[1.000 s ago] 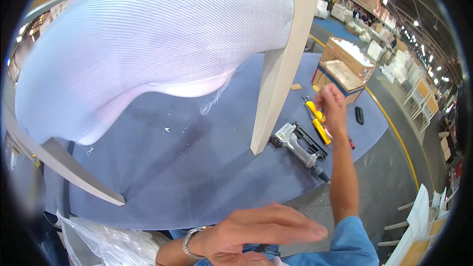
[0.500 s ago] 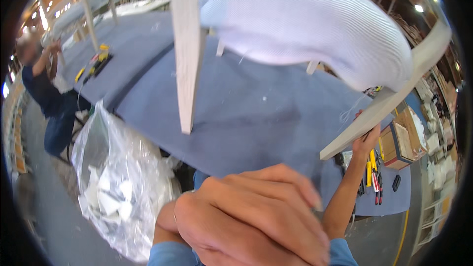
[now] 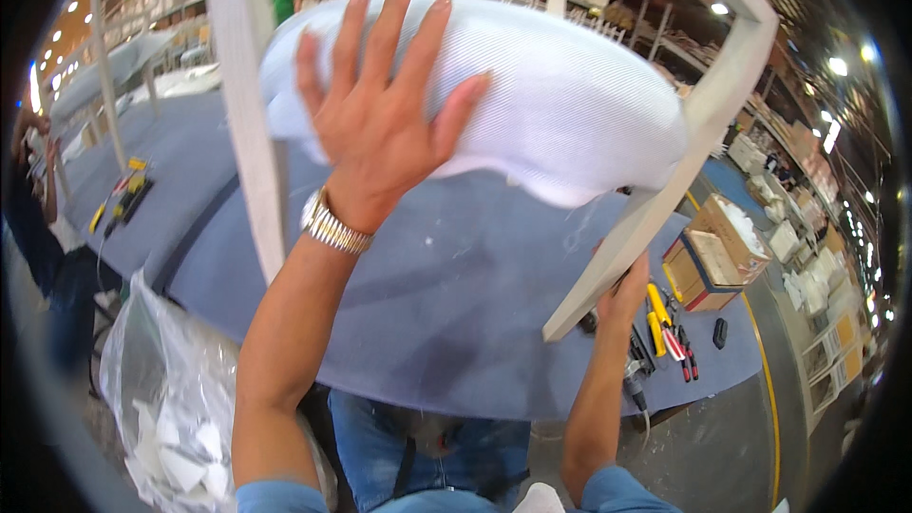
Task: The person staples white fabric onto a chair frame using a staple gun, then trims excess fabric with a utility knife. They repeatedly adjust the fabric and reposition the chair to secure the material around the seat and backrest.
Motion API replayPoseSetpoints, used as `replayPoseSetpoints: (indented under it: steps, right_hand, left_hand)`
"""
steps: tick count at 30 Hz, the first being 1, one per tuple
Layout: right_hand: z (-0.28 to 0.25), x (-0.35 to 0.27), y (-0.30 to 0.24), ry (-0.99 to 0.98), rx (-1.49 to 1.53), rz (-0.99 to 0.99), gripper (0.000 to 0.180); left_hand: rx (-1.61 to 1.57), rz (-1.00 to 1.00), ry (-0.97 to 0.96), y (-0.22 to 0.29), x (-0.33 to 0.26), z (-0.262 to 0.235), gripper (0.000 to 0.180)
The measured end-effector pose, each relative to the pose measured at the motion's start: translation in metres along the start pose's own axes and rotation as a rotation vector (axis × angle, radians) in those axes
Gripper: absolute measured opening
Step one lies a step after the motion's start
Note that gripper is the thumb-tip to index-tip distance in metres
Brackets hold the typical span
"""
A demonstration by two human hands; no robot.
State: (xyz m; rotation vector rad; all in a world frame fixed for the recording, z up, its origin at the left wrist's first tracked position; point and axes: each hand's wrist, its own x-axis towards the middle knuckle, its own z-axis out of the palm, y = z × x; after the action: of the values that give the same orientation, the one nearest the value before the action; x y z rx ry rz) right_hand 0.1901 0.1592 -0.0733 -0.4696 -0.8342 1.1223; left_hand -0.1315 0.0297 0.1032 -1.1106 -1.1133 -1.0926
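Observation:
A chair with pale wooden legs and a white fabric seat (image 3: 570,104) is raised above a blue-grey padded table (image 3: 427,313). My left hand (image 3: 385,109), with a metal watch at the wrist, lies flat with spread fingers against the white seat. My right hand (image 3: 627,290) grips the lower end of one pale chair leg (image 3: 655,209). Another leg (image 3: 249,104) runs down beside my left wrist.
Yellow and red hand tools (image 3: 665,332) and a stapler lie on the table's right end. An open cardboard box (image 3: 717,252) stands beyond them. A clear plastic bag (image 3: 180,408) of white scraps hangs at lower left. A person (image 3: 43,228) is at the far left.
My left hand has risen from low in the picture and now presses flat on the white seat. The chair has turned, and my right hand stays on its leg.

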Motion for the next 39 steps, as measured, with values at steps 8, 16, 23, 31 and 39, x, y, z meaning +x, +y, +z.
replayPoseSetpoints:
  steps: [8,16,23,31,39]
  right_hand:
    - [0.072,-0.114,0.017,-0.062,0.083,0.027,0.02]
    - [0.123,-0.133,0.007,-0.251,0.17,0.156,0.021]
    - [0.125,-0.133,0.005,-0.388,0.178,0.134,0.019]
    - [0.125,-0.135,0.011,-0.414,0.171,0.072,0.019]
    - [0.128,-0.136,0.018,-0.419,0.148,0.033,0.019]
  left_hand:
    - [-0.235,-0.058,-0.118,-0.129,-0.007,0.004,0.055]
    - [-0.342,-0.442,-0.829,-0.205,0.06,0.001,0.076]
    - [-0.465,-0.082,-0.756,-0.095,0.076,-0.015,0.068]
    - [-0.483,0.135,-0.406,-0.01,0.059,-0.021,0.043]
    - [-0.39,0.093,-0.154,0.025,0.044,-0.03,0.039]
